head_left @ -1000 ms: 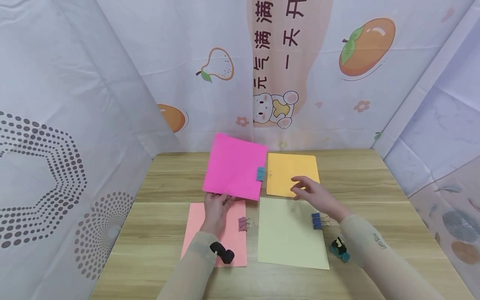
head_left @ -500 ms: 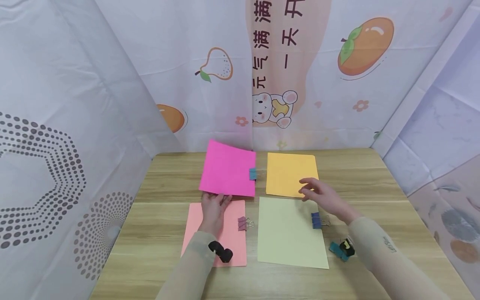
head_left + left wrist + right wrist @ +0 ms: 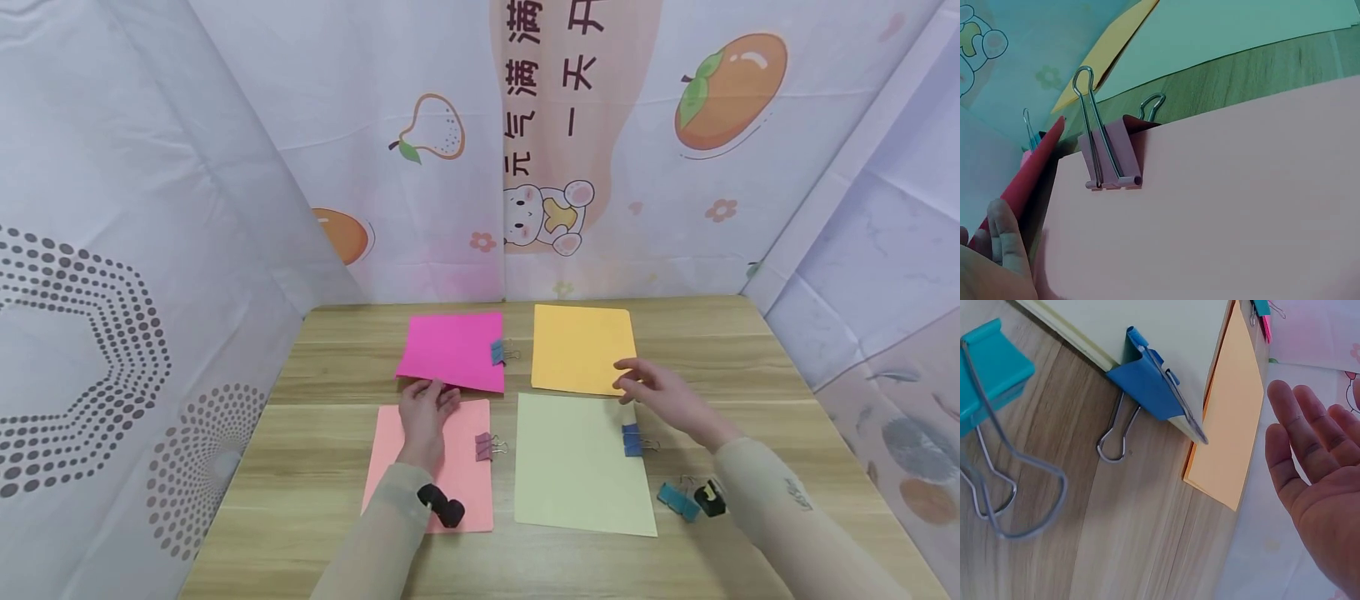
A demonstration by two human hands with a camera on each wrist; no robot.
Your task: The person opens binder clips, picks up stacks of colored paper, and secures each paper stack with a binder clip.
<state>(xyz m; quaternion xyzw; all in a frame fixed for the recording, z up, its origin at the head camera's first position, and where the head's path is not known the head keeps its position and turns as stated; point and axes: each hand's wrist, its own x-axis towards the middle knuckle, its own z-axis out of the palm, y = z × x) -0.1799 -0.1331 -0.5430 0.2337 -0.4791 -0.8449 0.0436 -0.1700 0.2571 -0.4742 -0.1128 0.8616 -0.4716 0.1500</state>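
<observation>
At the near edge of a magenta paper stack (image 3: 457, 346), my left hand (image 3: 424, 417) holds the sheets, that edge slightly raised off the table. A light-blue binder clip (image 3: 498, 352) grips the stack's right side. In the left wrist view, the fingers (image 3: 1007, 234) of that hand lie along the magenta paper's edge. My right hand (image 3: 660, 393) hovers with loosely bent fingers near the right corner of the orange paper stack (image 3: 583, 348), with nothing in its grasp. Below it, a blue binder clip (image 3: 633, 442) clamps the pale yellow paper stack (image 3: 581, 467).
Under my left wrist lies a salmon-pink paper stack (image 3: 472, 500) with a mauve binder clip (image 3: 484, 447) on its right side. A loose teal binder clip (image 3: 678, 502) sits on the wooden table (image 3: 270, 500) by my right sleeve. Patterned curtains (image 3: 337, 125) surround the table.
The magenta stack has come down and left from a tilted, raised position to nearly flat, my left hand still at its near edge. My right hand has drawn back to the right.
</observation>
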